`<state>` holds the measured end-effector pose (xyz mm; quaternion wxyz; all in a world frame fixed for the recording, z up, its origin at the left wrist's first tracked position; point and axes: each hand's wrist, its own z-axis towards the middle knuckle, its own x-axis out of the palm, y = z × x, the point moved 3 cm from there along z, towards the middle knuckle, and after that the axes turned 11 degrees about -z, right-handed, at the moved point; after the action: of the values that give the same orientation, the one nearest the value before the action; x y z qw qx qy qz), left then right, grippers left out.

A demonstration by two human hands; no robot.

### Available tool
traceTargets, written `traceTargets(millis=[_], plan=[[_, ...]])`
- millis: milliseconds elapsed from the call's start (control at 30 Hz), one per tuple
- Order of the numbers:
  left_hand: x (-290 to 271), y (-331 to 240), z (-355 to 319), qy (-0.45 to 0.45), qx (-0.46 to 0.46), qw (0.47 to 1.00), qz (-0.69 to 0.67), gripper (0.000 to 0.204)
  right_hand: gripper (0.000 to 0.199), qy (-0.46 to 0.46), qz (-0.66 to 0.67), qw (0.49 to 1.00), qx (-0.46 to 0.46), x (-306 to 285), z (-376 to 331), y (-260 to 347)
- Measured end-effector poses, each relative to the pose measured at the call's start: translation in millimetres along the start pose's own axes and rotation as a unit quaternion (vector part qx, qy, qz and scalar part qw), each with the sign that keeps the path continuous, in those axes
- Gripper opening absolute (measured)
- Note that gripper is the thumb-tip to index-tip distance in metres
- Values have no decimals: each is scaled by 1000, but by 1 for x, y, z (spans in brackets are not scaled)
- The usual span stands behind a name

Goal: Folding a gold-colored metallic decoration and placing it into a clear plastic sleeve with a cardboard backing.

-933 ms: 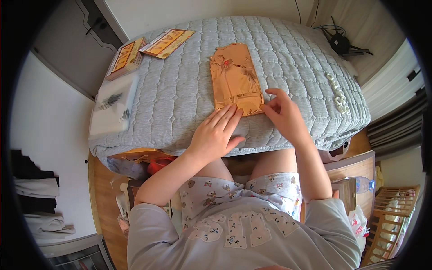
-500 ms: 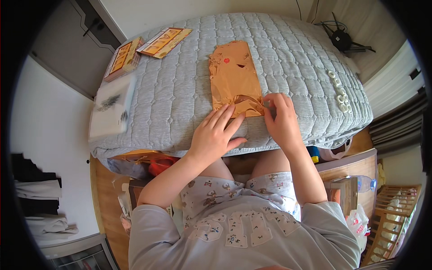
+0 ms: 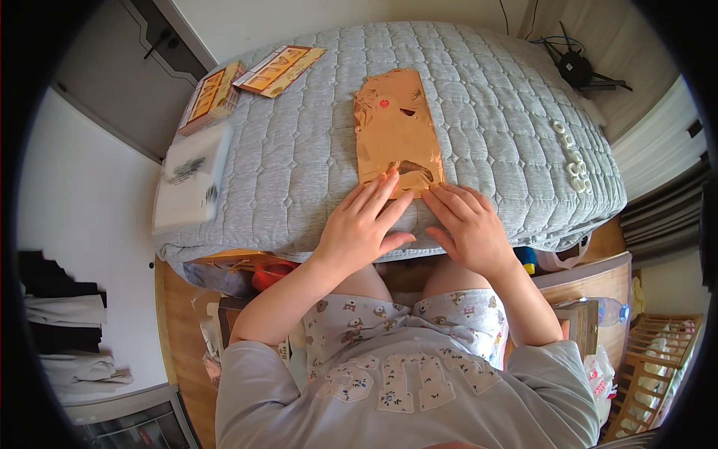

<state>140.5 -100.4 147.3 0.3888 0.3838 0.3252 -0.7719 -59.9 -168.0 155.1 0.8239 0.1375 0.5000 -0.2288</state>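
Note:
A shiny copper-coloured foil piece [image 3: 398,142] lies lengthwise on the grey quilted bed. It is crinkled along its far and left edges and carries a small red mark and a dark slit-like spot. On its near left corner rest the stretched fingers of my left hand [image 3: 360,223]. My right hand [image 3: 473,226] lies with fingers extended at the near right corner, fingertips touching the foil. Between the two hands the foil's near end buckles into a dark, reflective fold. Both hands are flat and neither grips anything.
Printed orange cards [image 3: 280,69] lie at the far left beside a stack of similar ones [image 3: 211,97]. Nearer is a pile of clear plastic bags [image 3: 192,179]. White rings [image 3: 574,166] line the bed's right side; a black router [image 3: 576,69] stands behind.
My right hand has gone from bent, pinching fingers at the foil's right edge to lying flat on its near right corner. My left hand stays on the foil.

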Motion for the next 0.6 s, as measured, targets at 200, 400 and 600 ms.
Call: traceTargets(millis=[200,400,600], plan=[[-6,0,7,15,40,998,53,63,56,-2,-38,999,-8,5,0,6],[-10,9,-7,9,46,999,25,57,52,-10,-25,999,17,6,-1,5],[-19,16,-22,-45,1,999,-5,46,39,-11,78,996,41,-1,0,-5]])
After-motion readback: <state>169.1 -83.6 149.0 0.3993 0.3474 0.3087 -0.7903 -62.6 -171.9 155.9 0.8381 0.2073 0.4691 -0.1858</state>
